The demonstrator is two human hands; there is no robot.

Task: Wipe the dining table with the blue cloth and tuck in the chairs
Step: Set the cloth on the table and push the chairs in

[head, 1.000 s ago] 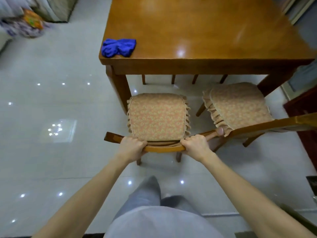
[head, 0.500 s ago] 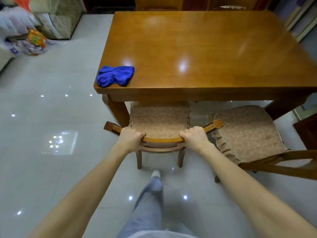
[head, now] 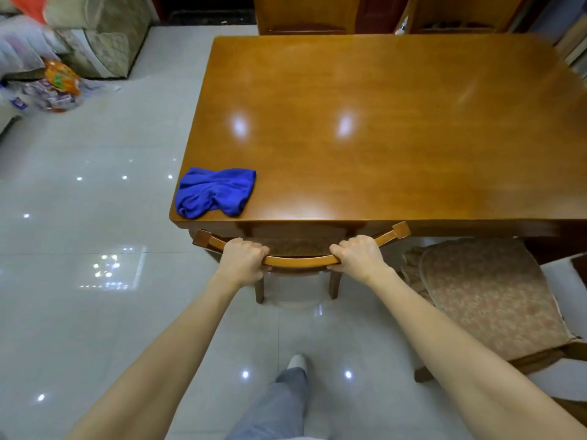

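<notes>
Head view: crumpled blue microfibre cloth (head: 216,192) lies on the near-left corner of the glossy brown wooden dining table (head: 381,122), just beyond the left fingers (head: 254,249). Both the left hand (head: 243,262) and right hand (head: 357,257) are clenched round the top rail of the curved-back wooden chair (head: 301,261), whose seat is mostly under the table. To the right of the right hand, the cushioned wooden chair (head: 486,296) stands clear of the table.

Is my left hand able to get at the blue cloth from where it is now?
Probably yes, once it lets go. The left hand grips the chair's top rail, and the blue cloth lies on the near left corner of the table just beyond it, with nothing in between.
</notes>
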